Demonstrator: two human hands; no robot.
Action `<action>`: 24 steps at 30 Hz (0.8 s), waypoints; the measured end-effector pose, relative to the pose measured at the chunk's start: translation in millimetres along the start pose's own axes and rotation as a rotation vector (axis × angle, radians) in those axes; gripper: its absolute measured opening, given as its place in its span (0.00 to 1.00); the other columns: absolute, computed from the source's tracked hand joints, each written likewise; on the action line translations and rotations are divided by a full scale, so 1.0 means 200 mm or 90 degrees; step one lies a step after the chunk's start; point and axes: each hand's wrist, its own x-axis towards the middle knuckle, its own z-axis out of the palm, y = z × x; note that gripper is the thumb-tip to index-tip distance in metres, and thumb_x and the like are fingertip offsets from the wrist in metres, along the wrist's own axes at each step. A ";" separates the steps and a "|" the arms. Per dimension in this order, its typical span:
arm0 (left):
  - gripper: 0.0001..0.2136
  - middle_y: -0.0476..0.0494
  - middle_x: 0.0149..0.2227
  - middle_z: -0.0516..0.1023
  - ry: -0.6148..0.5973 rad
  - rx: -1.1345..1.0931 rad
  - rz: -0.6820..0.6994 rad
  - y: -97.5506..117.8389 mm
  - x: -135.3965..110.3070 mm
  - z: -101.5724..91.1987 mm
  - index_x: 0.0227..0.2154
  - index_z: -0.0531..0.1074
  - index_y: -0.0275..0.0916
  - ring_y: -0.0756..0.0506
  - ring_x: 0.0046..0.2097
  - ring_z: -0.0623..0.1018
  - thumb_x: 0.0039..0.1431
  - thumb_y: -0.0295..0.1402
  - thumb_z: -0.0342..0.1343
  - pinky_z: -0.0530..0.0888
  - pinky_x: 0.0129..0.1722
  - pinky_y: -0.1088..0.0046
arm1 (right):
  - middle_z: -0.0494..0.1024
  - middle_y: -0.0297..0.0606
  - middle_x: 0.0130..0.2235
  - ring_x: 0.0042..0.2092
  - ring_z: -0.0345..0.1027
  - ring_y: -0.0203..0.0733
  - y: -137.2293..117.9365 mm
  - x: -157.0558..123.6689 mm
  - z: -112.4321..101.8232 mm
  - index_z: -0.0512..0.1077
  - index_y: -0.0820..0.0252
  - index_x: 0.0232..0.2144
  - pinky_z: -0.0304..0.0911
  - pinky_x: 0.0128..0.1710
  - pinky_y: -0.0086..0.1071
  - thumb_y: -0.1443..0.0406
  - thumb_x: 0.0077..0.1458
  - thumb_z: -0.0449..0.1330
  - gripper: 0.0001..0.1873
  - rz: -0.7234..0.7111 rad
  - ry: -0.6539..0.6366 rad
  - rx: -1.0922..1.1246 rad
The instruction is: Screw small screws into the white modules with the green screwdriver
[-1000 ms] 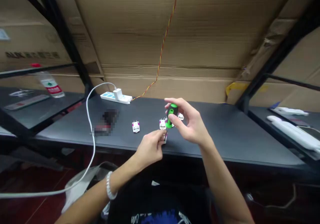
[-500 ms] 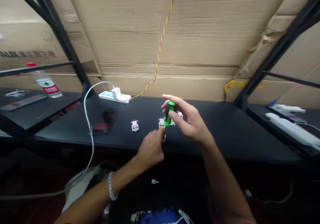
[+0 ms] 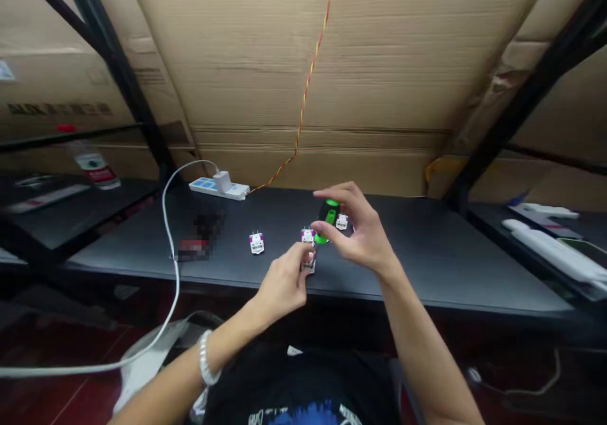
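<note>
My right hand (image 3: 358, 229) is closed around the handle of a black-and-green screwdriver (image 3: 329, 217), its thumb on the near side and fingers curled over the far side. The tool leans with its shaft end down toward my left hand (image 3: 286, 279). The left fingers pinch a small white-and-purple part (image 3: 309, 263) close to the table's front edge. Just beyond it lies another white-and-purple part with metal prongs (image 3: 307, 235). A similar pronged piece (image 3: 257, 243) rests alone to the left. One more white part (image 3: 342, 221) shows behind the right hand. The screwdriver's tip is hard to make out.
A white power strip (image 3: 220, 188) with a plugged-in charger (image 3: 222, 180) stands at the back left of the black table (image 3: 427, 248). Its white cable (image 3: 165, 222) hangs over the front edge. Black metal posts (image 3: 137, 105) frame both sides, with cardboard behind.
The screwdriver has moved slightly right and now leans more, with the right hand around it. The left hand has shifted a little, so the pinched part shows better.
</note>
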 end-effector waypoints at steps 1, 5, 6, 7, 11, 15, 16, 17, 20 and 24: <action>0.22 0.42 0.48 0.81 -0.003 -0.013 -0.001 0.00 0.00 0.00 0.55 0.65 0.43 0.41 0.49 0.84 0.59 0.19 0.53 0.80 0.51 0.63 | 0.75 0.43 0.51 0.49 0.73 0.47 0.01 0.00 0.00 0.76 0.50 0.59 0.75 0.51 0.42 0.60 0.62 0.69 0.23 0.006 0.010 -0.005; 0.26 0.43 0.45 0.84 -0.021 -0.025 -0.015 -0.01 0.00 0.01 0.59 0.65 0.43 0.40 0.47 0.84 0.59 0.18 0.52 0.80 0.51 0.61 | 0.76 0.43 0.56 0.53 0.76 0.46 0.03 -0.01 0.01 0.64 0.46 0.70 0.75 0.56 0.43 0.63 0.69 0.60 0.30 0.020 -0.032 0.085; 0.26 0.43 0.44 0.84 -0.019 -0.020 -0.017 -0.01 0.00 0.01 0.60 0.65 0.43 0.39 0.47 0.84 0.59 0.18 0.53 0.80 0.51 0.61 | 0.76 0.43 0.57 0.55 0.76 0.46 0.03 -0.01 0.01 0.63 0.46 0.71 0.75 0.56 0.43 0.63 0.70 0.59 0.30 0.018 -0.045 0.118; 0.27 0.43 0.44 0.84 -0.017 -0.013 -0.017 -0.01 0.00 0.01 0.60 0.65 0.43 0.39 0.47 0.84 0.59 0.18 0.53 0.80 0.51 0.61 | 0.76 0.43 0.58 0.55 0.77 0.46 0.04 -0.01 0.01 0.62 0.46 0.72 0.76 0.56 0.43 0.63 0.71 0.58 0.30 0.016 -0.054 0.144; 0.29 0.43 0.44 0.84 -0.007 0.023 -0.009 0.00 -0.01 0.02 0.61 0.64 0.42 0.40 0.46 0.84 0.58 0.17 0.53 0.80 0.51 0.63 | 0.77 0.44 0.59 0.56 0.76 0.48 0.03 -0.02 0.00 0.63 0.47 0.72 0.78 0.52 0.42 0.61 0.71 0.58 0.29 0.001 -0.071 0.173; 0.28 0.42 0.44 0.83 -0.001 0.034 0.016 0.01 0.00 0.02 0.62 0.63 0.41 0.40 0.46 0.84 0.58 0.17 0.51 0.81 0.49 0.63 | 0.77 0.44 0.58 0.55 0.76 0.47 0.04 -0.01 -0.02 0.64 0.46 0.71 0.77 0.53 0.42 0.62 0.71 0.59 0.29 0.003 -0.081 0.189; 0.28 0.42 0.44 0.83 -0.001 0.034 0.022 0.01 0.00 0.03 0.62 0.63 0.41 0.40 0.46 0.84 0.59 0.17 0.50 0.81 0.48 0.63 | 0.77 0.43 0.58 0.55 0.76 0.47 0.04 -0.01 -0.02 0.64 0.45 0.71 0.77 0.53 0.42 0.62 0.71 0.58 0.29 0.006 -0.084 0.194; 0.28 0.41 0.45 0.83 -0.001 0.037 0.029 0.01 0.00 0.03 0.62 0.63 0.40 0.40 0.46 0.84 0.59 0.17 0.50 0.81 0.48 0.63 | 0.77 0.43 0.58 0.55 0.76 0.47 0.04 -0.01 -0.02 0.64 0.44 0.71 0.77 0.54 0.42 0.62 0.71 0.58 0.28 0.010 -0.088 0.199; 0.32 0.38 0.47 0.82 0.000 0.056 0.044 0.00 0.00 0.05 0.64 0.62 0.39 0.39 0.47 0.83 0.56 0.17 0.50 0.81 0.50 0.62 | 0.76 0.43 0.60 0.57 0.76 0.49 0.04 0.00 -0.03 0.63 0.43 0.71 0.77 0.55 0.44 0.62 0.72 0.58 0.29 0.010 -0.107 0.218; 0.33 0.38 0.48 0.82 -0.005 0.056 0.033 -0.01 0.00 0.06 0.63 0.63 0.39 0.39 0.49 0.83 0.53 0.15 0.51 0.81 0.51 0.62 | 0.75 0.44 0.64 0.60 0.76 0.49 0.03 0.00 -0.03 0.61 0.45 0.72 0.76 0.57 0.44 0.62 0.72 0.58 0.30 0.007 -0.127 0.218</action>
